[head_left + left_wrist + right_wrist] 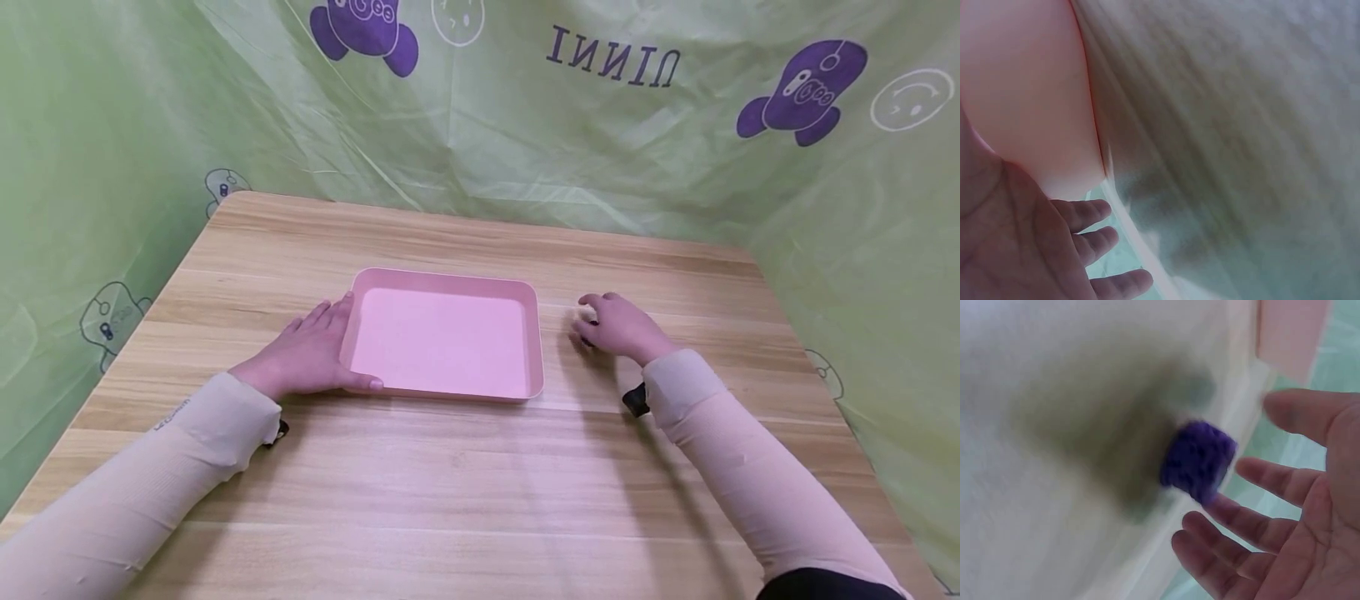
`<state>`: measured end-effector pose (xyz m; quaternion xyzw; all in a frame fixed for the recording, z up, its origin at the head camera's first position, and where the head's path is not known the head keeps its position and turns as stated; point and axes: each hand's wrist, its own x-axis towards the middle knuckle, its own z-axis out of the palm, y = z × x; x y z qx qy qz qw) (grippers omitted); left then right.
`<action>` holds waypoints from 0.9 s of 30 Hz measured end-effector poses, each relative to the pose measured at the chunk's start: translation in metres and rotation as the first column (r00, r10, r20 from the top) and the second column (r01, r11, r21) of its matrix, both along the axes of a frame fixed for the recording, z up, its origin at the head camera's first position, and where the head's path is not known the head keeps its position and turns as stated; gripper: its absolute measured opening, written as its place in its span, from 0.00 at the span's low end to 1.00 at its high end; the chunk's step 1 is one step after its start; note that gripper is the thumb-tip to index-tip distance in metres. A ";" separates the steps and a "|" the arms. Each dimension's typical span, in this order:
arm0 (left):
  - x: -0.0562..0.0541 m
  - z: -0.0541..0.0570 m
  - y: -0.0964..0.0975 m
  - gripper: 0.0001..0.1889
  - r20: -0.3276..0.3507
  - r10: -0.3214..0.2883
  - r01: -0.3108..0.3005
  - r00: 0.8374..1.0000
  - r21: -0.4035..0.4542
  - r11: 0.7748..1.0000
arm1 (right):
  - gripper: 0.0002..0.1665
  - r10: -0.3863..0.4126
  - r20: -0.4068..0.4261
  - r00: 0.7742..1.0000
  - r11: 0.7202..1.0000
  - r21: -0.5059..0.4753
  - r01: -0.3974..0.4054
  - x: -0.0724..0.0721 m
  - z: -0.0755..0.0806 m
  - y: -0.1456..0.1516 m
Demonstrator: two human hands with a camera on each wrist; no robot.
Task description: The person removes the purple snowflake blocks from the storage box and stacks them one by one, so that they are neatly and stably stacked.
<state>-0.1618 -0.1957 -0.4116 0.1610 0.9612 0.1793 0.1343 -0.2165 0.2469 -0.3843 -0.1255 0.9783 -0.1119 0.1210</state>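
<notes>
A shallow pink tray (442, 342) lies on the table, and my left hand (311, 350) rests against its left side. The left fingers run along the side wall, while the thumb reaches the near left corner. In the left wrist view, the left hand (1010, 231) has its fingers extended beside the tray wall (1029, 81). Right of the tray, my right hand (618, 327) is low over the table. A small purple block with a rough, mottled surface (1199, 461) appears at the right fingertips in the right wrist view. Its thumb stands apart from the block; contact is hard to tell.
The wood-grain table (450, 500) is enclosed at the back and sides by green sheeting (525, 150) with purple printed figures. A dark strap piece (636, 400) hangs under the right cuff. Part of the tray shows at the top of the right wrist view.
</notes>
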 end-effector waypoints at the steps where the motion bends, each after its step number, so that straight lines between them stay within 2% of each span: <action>1: 0.000 0.000 -0.001 0.77 0.002 0.000 0.000 1.000 -0.001 1.000 | 0.35 -0.020 0.004 1.000 1.000 -0.013 0.020 -0.001 0.003 0.002; 8: -0.002 0.002 -0.004 0.77 -0.006 -0.014 0.014 1.000 -0.015 1.000 | 0.38 -0.084 0.028 0.996 0.994 -0.066 0.086 -0.006 0.009 0.017; 11: -0.003 0.001 -0.005 0.76 -0.020 -0.015 0.015 1.000 -0.020 1.000 | 0.39 -0.083 0.036 0.996 0.993 -0.078 0.086 -0.007 0.008 0.021; 17: -0.009 0.002 -0.005 0.77 -0.069 -0.002 -0.005 0.998 -0.102 0.995 | 0.38 -0.078 0.034 0.996 0.992 -0.094 0.081 -0.010 0.001 0.026; 23: -0.015 0.001 -0.005 0.77 -0.072 0.020 -0.026 0.997 -0.085 0.996 | 0.37 -0.092 0.008 0.996 0.991 -0.099 0.092 -0.013 -0.003 0.039; 27: -0.019 -0.002 -0.005 0.76 -0.081 0.028 -0.035 0.996 -0.079 0.996 | 0.36 -0.060 -0.008 0.998 0.994 -0.091 0.059 -0.014 -0.009 0.048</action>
